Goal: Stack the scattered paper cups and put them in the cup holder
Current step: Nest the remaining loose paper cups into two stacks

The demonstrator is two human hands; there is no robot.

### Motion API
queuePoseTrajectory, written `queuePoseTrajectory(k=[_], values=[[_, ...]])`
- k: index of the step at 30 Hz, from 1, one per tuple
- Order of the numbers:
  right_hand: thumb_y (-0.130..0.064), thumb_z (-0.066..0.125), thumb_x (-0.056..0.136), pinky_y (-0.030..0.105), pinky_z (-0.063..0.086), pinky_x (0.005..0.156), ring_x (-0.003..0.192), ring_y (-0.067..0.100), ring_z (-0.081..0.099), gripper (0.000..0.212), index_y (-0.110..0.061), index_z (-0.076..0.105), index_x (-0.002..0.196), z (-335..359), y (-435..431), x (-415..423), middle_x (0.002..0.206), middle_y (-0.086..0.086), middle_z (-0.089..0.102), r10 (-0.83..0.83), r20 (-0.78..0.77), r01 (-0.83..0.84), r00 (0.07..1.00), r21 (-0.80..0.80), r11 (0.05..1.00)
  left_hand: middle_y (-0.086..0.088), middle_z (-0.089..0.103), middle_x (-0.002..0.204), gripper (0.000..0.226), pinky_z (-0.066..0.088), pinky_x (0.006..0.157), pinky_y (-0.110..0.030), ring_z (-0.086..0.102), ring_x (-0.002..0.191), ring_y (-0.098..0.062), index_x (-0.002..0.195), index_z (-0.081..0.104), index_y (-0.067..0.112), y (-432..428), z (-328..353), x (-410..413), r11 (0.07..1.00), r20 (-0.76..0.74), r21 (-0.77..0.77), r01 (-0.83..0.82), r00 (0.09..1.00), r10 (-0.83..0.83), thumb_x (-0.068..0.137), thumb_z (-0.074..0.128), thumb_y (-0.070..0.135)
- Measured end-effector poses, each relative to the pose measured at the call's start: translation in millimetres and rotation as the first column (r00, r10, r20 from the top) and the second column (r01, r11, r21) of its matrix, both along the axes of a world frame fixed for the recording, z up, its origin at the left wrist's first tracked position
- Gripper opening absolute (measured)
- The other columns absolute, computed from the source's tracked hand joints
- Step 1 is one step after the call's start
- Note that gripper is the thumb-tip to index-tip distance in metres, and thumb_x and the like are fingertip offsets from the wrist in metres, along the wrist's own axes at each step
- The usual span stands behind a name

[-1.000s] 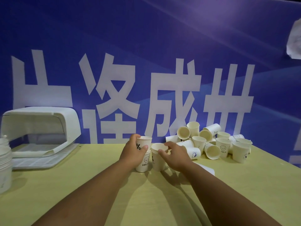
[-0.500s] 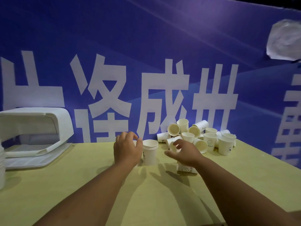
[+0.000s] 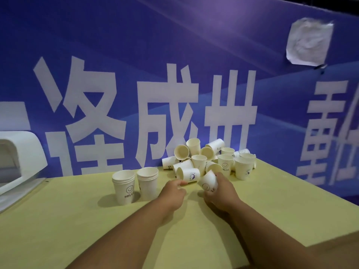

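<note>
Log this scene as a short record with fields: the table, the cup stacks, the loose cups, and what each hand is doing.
surface: yellow table
stacks: HELLO stack and plain stack, both upright, side by side, left of the hands
loose: pile of cups at the back, by the blue banner
right: right hand holds a tilted cup
left: left hand, fingertips at the rim of a sideways cup; grip unclear
left edge: white unit
</note>
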State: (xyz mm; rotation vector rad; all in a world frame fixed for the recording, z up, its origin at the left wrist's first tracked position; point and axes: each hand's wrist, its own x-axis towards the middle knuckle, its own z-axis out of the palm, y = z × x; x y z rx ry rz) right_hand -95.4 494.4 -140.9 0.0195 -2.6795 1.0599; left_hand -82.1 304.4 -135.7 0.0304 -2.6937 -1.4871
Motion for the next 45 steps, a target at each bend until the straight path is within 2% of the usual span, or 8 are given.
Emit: queuePoseTrajectory(k=[4, 10, 14, 19, 24, 30, 33, 45], values=[[-0.047, 0.079, 0.062, 0.048, 0.052, 0.091, 0.105, 0.026, 0.060, 0.067, -0.034, 0.042, 0.116, -11.3, 11.9, -22.6, 0.108, -0.005, 0.062, -0.068, 0.053, 0.077, 0.996, -0.180, 0.981, -0.011, 0.063, 0.128, 0.046, 0.043, 0.059, -0.025, 0.058, 0.077, -0.016, 0.138, 0.057, 0.032, 15.2, -1.8, -26.7, 1.000, 0.001, 0.029, 0.008, 1.000, -0.008, 0.096, 0.051, 0.015], [-0.054, 0.072, 0.062, 0.051, 0.048, 0.096, 0.113, 0.028, 0.054, 0.081, -0.038, 0.036, 0.132, -12.6, 12.7, -37.1, 0.120, -0.004, 0.058, -0.066, 0.064, 0.079, 0.996, -0.227, 0.971, -0.006, 0.056, 0.137, 0.049, 0.047, 0.066, -0.025, 0.062, 0.094, -0.018, 0.144, 0.050, 0.027, 22.1, -1.6, -41.8, 0.999, -0.023, 0.013, -0.037, 0.999, 0.037, 0.098, 0.051, 0.012], [-0.062, 0.070, 0.055, 0.051, 0.051, 0.094, 0.110, 0.029, 0.056, 0.083, -0.041, 0.037, 0.128, -9.1, 12.3, -35.4, 0.118, 0.001, 0.058, -0.069, 0.062, 0.084, 0.996, -0.282, 0.956, -0.003, 0.059, 0.135, 0.042, 0.051, 0.074, -0.028, 0.063, 0.101, -0.021, 0.138, 0.055, 0.026, 16.7, 2.2, -31.2, 0.996, -0.083, -0.002, -0.094, 0.992, 0.093, 0.098, 0.055, 0.013], [-0.043, 0.085, 0.066, 0.044, 0.059, 0.076, 0.101, 0.025, 0.063, 0.057, -0.038, 0.051, 0.110, 7.8, 5.3, -14.7, 0.111, 0.001, 0.064, -0.092, -0.036, 0.063, 0.995, -0.482, 0.874, 0.007, 0.063, 0.118, 0.023, 0.049, 0.064, -0.023, 0.063, 0.095, -0.016, 0.119, 0.061, 0.027, -2.5, 34.8, -1.3, 0.988, -0.250, -0.061, -0.140, 0.961, 0.120, 0.100, 0.054, 0.017], [-0.021, 0.085, 0.078, 0.044, 0.056, 0.087, 0.095, 0.017, 0.063, 0.049, -0.029, 0.052, 0.113, 38.2, -35.8, 7.5, 0.102, -0.007, 0.064, 0.049, -0.105, -0.096, 0.993, -0.510, 0.854, 0.002, 0.062, 0.105, 0.011, 0.040, 0.056, -0.021, 0.058, 0.083, -0.013, 0.101, 0.048, 0.023, -39.1, 75.3, 32.6, 0.961, -0.406, -0.043, -0.275, 0.883, 0.234, 0.099, 0.059, 0.021], [-0.024, 0.087, 0.077, 0.026, 0.050, 0.067, 0.098, 0.016, 0.061, 0.060, -0.025, 0.050, 0.124, 64.3, -102.9, 19.8, 0.112, -0.002, 0.063, 0.170, -0.141, -0.218, 0.975, -0.506, 0.835, 0.003, 0.062, 0.106, 0.009, 0.041, 0.059, -0.021, 0.061, 0.092, -0.017, 0.106, 0.052, 0.025, -108.5, 96.3, 59.2, 0.913, -0.482, -0.046, -0.406, 0.809, 0.336, 0.101, 0.058, 0.030], [-0.028, 0.088, 0.075, 0.033, 0.056, 0.074, 0.103, 0.020, 0.062, 0.067, -0.024, 0.050, 0.129, 69.7, -131.2, 17.4, 0.116, -0.001, 0.063, 0.186, -0.154, -0.238, 0.970, -0.485, 0.842, 0.001, 0.063, 0.106, 0.011, 0.043, 0.070, -0.025, 0.058, 0.091, -0.016, 0.103, 0.062, 0.019, -141.4, 97.3, 62.9, 0.876, -0.516, -0.097, -0.473, 0.776, 0.362, 0.102, 0.058, 0.029], [-0.038, 0.090, 0.070, 0.046, 0.058, 0.091, 0.103, 0.019, 0.065, 0.061, -0.025, 0.055, 0.119, 56.8, -180.1, -6.0, 0.112, -0.004, 0.068, 0.231, -0.107, -0.254, 0.967, -0.402, 0.880, 0.004, 0.057, 0.101, 0.015, 0.045, 0.069, -0.024, 0.055, 0.086, -0.012, 0.093, 0.060, 0.022, -187.0, 74.8, 55.3, 0.829, -0.518, -0.293, -0.477, 0.808, 0.281, 0.102, 0.055, 0.034]])
